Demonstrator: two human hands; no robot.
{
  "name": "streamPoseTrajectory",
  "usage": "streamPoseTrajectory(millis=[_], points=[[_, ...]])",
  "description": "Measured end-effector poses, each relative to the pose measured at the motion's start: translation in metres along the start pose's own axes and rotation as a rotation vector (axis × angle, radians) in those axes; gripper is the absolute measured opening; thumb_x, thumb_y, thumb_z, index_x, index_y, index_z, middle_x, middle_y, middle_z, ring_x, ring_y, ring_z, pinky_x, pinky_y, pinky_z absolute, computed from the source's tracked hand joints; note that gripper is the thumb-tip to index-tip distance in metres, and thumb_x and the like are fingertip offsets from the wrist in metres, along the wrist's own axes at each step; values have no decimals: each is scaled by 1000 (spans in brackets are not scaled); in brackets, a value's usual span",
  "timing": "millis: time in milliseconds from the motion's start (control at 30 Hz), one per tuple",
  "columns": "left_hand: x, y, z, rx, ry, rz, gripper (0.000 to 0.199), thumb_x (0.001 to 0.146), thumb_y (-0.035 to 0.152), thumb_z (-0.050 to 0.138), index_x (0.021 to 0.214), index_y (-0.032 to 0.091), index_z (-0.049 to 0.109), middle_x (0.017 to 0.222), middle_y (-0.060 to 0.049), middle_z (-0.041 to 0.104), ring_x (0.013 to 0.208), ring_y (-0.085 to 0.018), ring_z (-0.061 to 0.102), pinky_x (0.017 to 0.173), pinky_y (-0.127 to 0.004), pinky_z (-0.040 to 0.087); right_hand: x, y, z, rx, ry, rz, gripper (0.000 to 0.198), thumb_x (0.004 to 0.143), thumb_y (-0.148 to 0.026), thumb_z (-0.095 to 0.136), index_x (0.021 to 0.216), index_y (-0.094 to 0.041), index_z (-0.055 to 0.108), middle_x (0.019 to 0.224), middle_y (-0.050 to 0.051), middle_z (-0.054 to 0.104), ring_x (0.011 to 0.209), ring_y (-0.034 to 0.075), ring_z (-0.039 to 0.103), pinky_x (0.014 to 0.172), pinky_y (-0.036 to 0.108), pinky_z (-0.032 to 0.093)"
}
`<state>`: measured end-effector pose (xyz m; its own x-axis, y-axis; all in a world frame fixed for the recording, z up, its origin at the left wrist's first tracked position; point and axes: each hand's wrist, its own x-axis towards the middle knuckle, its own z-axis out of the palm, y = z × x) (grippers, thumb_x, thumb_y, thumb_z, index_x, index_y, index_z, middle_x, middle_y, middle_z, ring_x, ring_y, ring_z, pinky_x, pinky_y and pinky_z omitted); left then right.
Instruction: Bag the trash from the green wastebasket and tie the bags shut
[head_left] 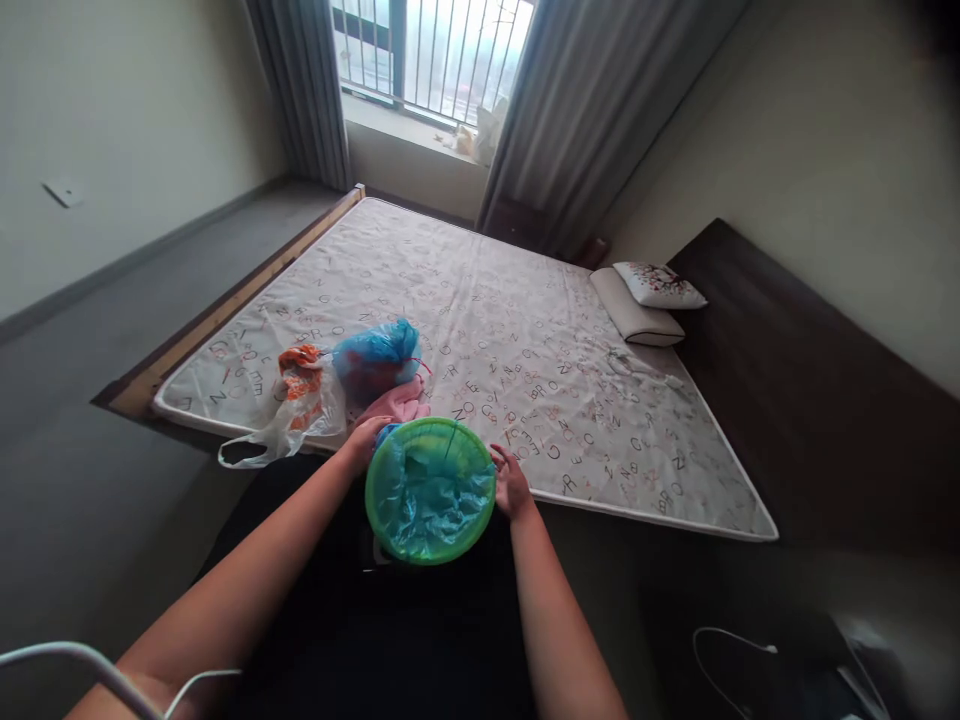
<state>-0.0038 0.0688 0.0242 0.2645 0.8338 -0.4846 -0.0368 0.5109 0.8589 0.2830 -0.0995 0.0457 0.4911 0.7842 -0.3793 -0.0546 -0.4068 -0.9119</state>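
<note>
Clear bag: a thin plastic bag (289,425) with orange contents lies on the near edge of the mattress (525,340), well left of the green bin, its handle hanging over the side.
Blue bag: a tied blue plastic bag (375,355) sits up-left of the bin, just beside the clear bag.
Pink cloth: a pink bundle (397,402) rests between the blue bag and the bin's far rim.
Left hand: the left hand (367,440) is closed on the bin's left rim, fingers curled over the edge.
Green bin: the round green bin (430,490), lined with a blue-green bag, is held above the person's lap, just at the mattress's near edge.
Right hand: the right hand (511,485) is at the bin's right rim, fingers spread and loose; I cannot tell whether it grips.
Pillows: two stacked pillows (649,300) lie far right of the bin, by the dark headboard.
</note>
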Motion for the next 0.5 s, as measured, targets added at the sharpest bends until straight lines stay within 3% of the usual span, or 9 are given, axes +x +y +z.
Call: streamPoseTrajectory(millis=[100,167,200,233,267,300,333,433,500], points=[[-15,-10,-13,-37,8,41,64,71,64,92,108,15,75,107,-13,79,108,-32,73,92,-40,59,-22,-10,-15,-99,166,-96,46,94,-51,53,124,-19,65,134,17,67,130,32,63,108,49,53],[-29,-20,-15,-45,-13,70,80,56,72,95,111,16,77,111,-14,80,112,-37,73,94,-41,58,-40,-20,-7,-287,256,-318,37,93,-45,56,118,-20,66,131,16,67,132,31,58,117,48,45],[-36,-26,-15,-34,-31,94,85,55,75,94,114,17,77,117,-15,80,116,-38,72,96,-43,58,-49,-25,3,-421,227,-454,31,95,-43,54,113,-21,67,123,15,69,125,31,60,116,48,45],[-42,-31,-14,-15,-50,129,87,57,77,92,119,17,77,124,-16,79,120,-40,71,100,-44,57,-56,-29,16,-540,107,-543,27,98,-39,52,110,-21,69,115,13,71,115,29,63,112,46,47],[-46,-36,-12,10,-67,172,88,60,78,90,123,18,76,131,-16,77,125,-40,69,104,-46,56,-60,-31,33,-656,-123,-583,25,99,-35,53,111,-21,70,114,12,72,111,27,65,108,43,49],[-49,-40,-11,35,-80,217,87,64,77,87,126,19,74,136,-16,75,129,-41,67,109,-47,54,-61,-31,50,-783,-368,-584,23,97,-31,57,112,-21,71,122,11,72,117,26,64,109,40,48],[-50,-43,-10,54,-89,253,85,66,76,86,129,19,73,140,-16,73,132,-41,65,112,-48,52,-58,-29,67,-842,-468,-562,20,92,-28,65,109,-21,74,125,9,72,121,26,63,109,37,48],[-47,-45,-9,80,-108,279,83,69,73,83,130,18,72,139,-17,73,135,-43,63,117,-52,49,-34,-18,105,-960,-540,-422,26,84,-18,73,110,-16,75,113,6,74,111,24,65,102,36,49],[-45,-44,-10,94,-114,273,81,69,70,82,129,17,72,139,-18,72,135,-44,63,118,-53,48,-12,-12,115,-1013,-533,-310,21,86,-9,67,104,-12,75,100,6,73,102,23,68,97,37,51]])
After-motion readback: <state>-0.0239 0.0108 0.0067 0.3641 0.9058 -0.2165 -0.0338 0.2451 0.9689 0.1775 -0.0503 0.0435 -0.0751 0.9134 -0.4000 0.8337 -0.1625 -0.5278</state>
